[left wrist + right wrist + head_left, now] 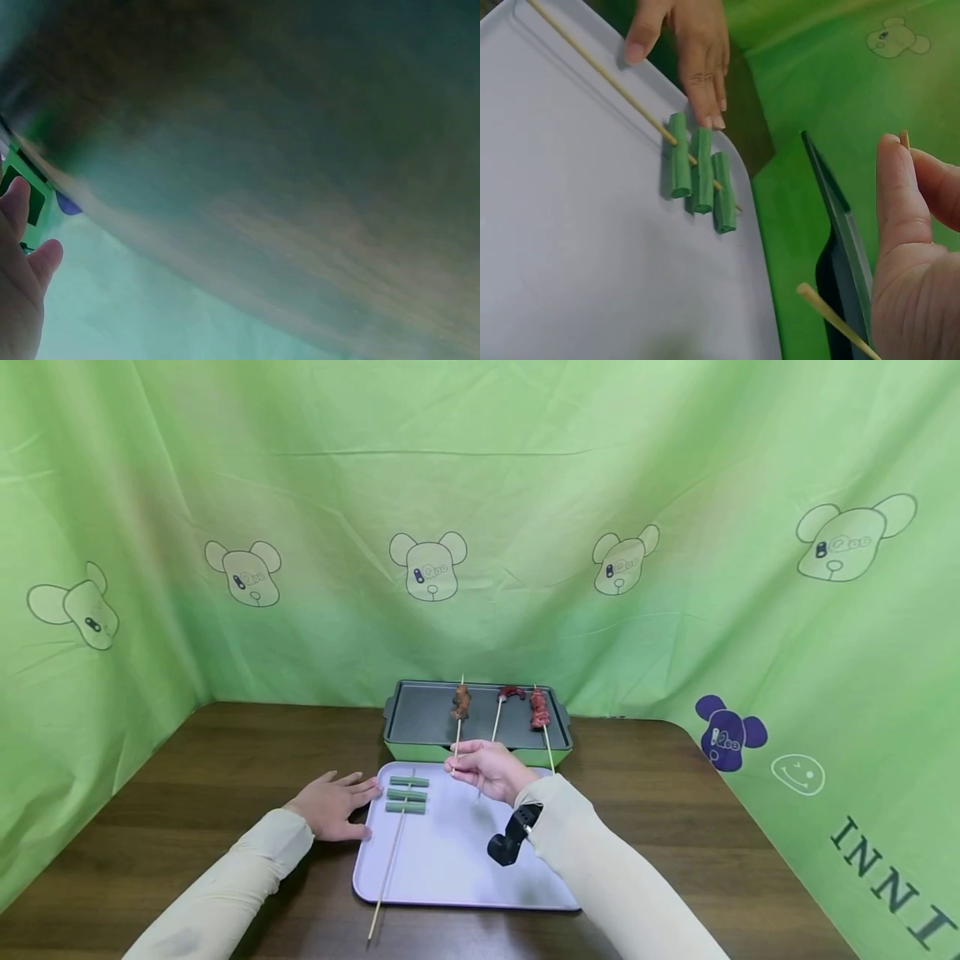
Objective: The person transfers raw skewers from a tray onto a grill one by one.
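Observation:
My right hand (487,768) pinches the lower stick of a skewer of brown meat chunks (461,703) between thumb and fingers; the stick's end (905,139) shows above the fingertips in the right wrist view. The meat is over the dark grill pan (423,710). My left hand (333,806) lies with spread fingers at the left edge of the pale lilac tray (465,860). Beside it on the tray lies a skewer of green bean-like pieces (407,795), its stick reaching past the near rim. In the left wrist view only part of the left hand (22,277) shows.
Two other skewers lie on the pan: one with a dark red curled piece (512,692), one with red meat (539,710). Their sticks overhang the near rim toward my right hand. Brown wooden table (225,777) surrounds the tray; a green curtain (510,635) hangs behind.

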The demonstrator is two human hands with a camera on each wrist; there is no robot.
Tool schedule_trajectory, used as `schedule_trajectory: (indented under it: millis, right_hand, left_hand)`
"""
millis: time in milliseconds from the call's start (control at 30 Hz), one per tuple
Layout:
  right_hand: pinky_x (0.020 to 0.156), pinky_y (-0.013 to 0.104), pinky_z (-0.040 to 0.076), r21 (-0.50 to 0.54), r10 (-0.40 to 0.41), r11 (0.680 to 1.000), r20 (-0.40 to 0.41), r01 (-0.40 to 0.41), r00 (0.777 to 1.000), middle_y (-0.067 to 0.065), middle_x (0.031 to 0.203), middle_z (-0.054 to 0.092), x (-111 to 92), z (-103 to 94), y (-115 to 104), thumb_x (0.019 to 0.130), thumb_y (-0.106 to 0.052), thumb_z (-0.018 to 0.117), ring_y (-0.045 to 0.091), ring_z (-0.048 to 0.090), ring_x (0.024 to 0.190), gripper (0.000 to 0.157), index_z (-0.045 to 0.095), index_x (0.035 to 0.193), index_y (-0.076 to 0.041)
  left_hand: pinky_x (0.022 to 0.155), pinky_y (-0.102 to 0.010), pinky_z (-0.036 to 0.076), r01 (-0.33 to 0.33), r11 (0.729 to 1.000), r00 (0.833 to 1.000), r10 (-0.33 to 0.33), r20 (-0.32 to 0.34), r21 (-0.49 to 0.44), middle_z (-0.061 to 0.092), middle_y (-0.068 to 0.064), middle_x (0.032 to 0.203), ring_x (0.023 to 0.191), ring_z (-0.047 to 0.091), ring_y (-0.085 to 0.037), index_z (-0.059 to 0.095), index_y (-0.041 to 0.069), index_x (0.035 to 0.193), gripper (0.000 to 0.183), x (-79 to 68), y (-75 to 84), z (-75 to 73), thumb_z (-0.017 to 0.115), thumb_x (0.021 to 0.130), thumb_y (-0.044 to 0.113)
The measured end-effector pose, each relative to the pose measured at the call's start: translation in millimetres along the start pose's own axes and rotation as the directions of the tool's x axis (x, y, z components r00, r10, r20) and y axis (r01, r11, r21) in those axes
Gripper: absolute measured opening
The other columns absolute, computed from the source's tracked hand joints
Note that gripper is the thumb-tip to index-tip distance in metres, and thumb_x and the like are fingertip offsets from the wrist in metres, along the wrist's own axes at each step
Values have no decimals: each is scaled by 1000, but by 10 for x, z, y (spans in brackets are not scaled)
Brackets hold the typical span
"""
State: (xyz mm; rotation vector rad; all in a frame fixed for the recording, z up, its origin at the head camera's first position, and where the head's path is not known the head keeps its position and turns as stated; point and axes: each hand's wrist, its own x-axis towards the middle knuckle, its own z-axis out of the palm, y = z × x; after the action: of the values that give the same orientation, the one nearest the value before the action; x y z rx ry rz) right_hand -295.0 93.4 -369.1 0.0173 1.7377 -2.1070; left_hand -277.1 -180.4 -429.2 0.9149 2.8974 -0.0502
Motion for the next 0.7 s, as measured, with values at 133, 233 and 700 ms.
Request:
schedule_trajectory:
  millis: [133,233,700]
  right_hand:
    - [69,18,55,-6,17,1000,-23,-17,1000,10,81,67,-2,-10,29,92,16,45,9,67,68,43,40,134,17]
    - [69,18,56,-10,19,1000,-33,-20,999,10,81,67,0,-18,49,92,16,46,9,66,68,42,40,133,17]
    - [70,20,56,-35,16,999,-56,-18,998,18,90,68,26,-24,21,91,17,47,10,66,68,40,43,131,17]
  left_hand:
    - [108,-60,30,-3,1000,1000,3,3,-2,46,-6,149,138,39,-34,49,10,144,73,10,11,-16,52,87,55]
    - [108,-60,30,-9,1000,1000,9,3,3,47,-7,149,138,40,-35,49,10,143,72,13,20,-25,52,87,55]
    - [108,-59,31,5,1000,1000,-5,2,7,47,-6,149,138,39,-35,49,11,143,72,7,-1,4,52,87,55]
